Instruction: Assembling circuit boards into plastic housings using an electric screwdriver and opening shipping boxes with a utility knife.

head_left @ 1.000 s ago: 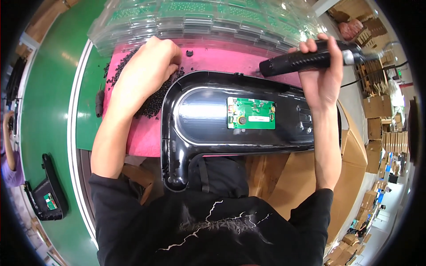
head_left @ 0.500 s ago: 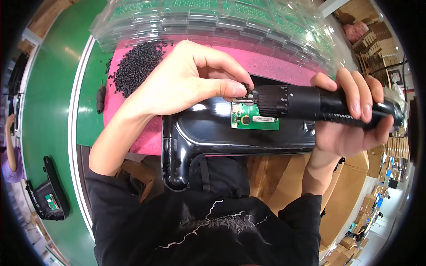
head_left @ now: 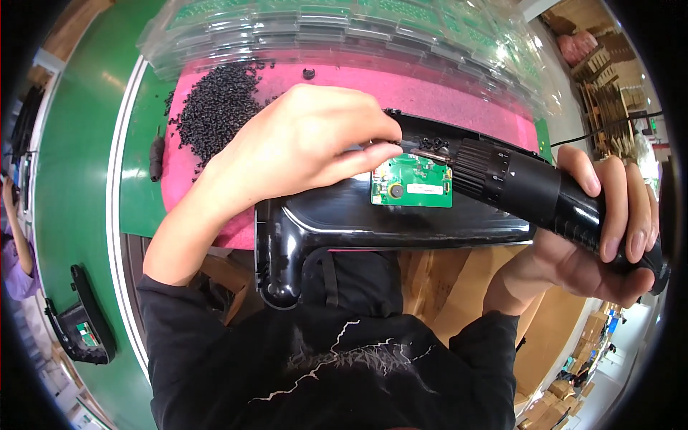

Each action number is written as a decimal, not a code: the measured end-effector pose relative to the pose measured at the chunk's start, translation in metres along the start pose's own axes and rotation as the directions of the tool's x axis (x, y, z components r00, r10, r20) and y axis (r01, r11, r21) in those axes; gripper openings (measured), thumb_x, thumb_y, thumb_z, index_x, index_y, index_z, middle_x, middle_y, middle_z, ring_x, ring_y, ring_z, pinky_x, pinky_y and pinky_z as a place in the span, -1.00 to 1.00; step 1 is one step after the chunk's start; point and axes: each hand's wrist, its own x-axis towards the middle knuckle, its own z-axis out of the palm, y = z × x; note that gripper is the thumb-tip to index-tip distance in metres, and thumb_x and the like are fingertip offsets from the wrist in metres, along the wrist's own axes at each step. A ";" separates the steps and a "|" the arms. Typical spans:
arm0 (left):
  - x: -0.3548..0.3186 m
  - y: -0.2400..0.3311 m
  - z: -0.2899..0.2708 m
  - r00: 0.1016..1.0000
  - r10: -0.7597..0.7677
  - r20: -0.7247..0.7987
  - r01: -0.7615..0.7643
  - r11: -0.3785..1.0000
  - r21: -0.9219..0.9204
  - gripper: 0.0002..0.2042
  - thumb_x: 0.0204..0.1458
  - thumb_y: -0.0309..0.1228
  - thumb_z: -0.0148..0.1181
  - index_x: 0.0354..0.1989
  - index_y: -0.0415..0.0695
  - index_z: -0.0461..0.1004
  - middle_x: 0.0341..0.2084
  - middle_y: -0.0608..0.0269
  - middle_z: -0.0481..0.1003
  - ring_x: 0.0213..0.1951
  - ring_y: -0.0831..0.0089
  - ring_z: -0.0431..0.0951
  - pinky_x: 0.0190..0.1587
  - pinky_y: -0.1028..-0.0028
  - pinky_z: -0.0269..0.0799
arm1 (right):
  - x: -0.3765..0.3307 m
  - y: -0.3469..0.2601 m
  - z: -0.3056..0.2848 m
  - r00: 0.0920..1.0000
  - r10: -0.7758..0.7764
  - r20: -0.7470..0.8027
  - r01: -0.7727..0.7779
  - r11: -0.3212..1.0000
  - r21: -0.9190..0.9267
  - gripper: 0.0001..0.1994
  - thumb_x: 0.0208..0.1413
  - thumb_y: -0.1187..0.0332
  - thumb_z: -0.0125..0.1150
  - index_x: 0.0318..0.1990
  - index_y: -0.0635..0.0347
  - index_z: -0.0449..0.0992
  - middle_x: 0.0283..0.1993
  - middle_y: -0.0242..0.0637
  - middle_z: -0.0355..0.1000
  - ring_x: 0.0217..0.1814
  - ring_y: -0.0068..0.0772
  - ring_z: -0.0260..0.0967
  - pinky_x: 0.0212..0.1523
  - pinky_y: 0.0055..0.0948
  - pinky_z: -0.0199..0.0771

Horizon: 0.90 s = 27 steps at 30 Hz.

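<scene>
My right hand (head_left: 605,229) is wrapped round a black electric screwdriver (head_left: 530,186), whose bit (head_left: 431,155) points left. Near the bit's tip, my left hand (head_left: 322,140) has thumb and fingertips pinched together; whatever they may hold is hidden. Below both hands lies a black plastic housing (head_left: 337,222) with a long body and a rounded arm at its left. A green circuit board (head_left: 423,188) with a white label and a round part sits in it. Several small black pieces (head_left: 432,143) lie in the housing beside the bit.
A heap of small black parts (head_left: 215,107) covers the left of the pink mat (head_left: 344,75). Stacked clear trays (head_left: 344,36) stand behind. A dark-handled tool (head_left: 156,156) lies to the left. Another black housing (head_left: 82,326) rests on the green surface; a person's arm (head_left: 20,229) shows far left.
The screwdriver has moved right and now tilts, its rear end lower. Its bit has drawn away from my left fingers, and more of the circuit board shows.
</scene>
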 end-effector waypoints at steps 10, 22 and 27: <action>0.003 -0.001 0.009 0.996 0.089 -0.006 -0.089 0.996 0.005 -0.83 -0.21 -0.60 0.34 -0.40 -0.24 0.50 -0.55 0.18 0.48 -0.51 0.28 0.52 -0.51 0.42 0.44 | -0.001 0.008 -0.001 1.000 0.013 -0.020 -0.013 1.000 0.011 -0.65 -0.28 0.38 0.48 -0.40 -0.11 0.35 -0.43 -0.68 0.32 -0.46 -0.75 0.23 -0.06 -0.45 0.01; 0.005 -0.003 0.011 0.991 -0.059 0.119 0.055 0.998 0.031 -0.79 -0.24 -0.56 0.35 -0.37 -0.24 0.51 -0.50 0.19 0.54 -0.46 0.33 0.56 -0.44 0.47 0.47 | 0.016 -0.020 -0.058 0.977 0.166 0.132 -0.080 0.865 -0.495 -0.62 0.07 0.15 0.10 -0.14 0.31 0.39 0.02 -0.27 0.22 -0.52 -0.69 0.21 -0.39 -0.57 0.11; 0.006 -0.007 0.022 0.926 -0.130 0.354 0.154 0.987 -0.041 -0.85 -0.14 -0.58 0.28 -0.35 -0.22 0.50 -0.45 0.18 0.53 -0.37 0.29 0.57 -0.38 0.40 0.49 | 0.007 -0.016 -0.089 0.985 0.162 0.059 -0.103 0.825 -0.556 -0.68 0.17 0.17 -0.05 -0.13 0.27 0.39 0.10 -0.18 0.21 -0.49 -0.65 0.19 -0.39 -0.55 0.13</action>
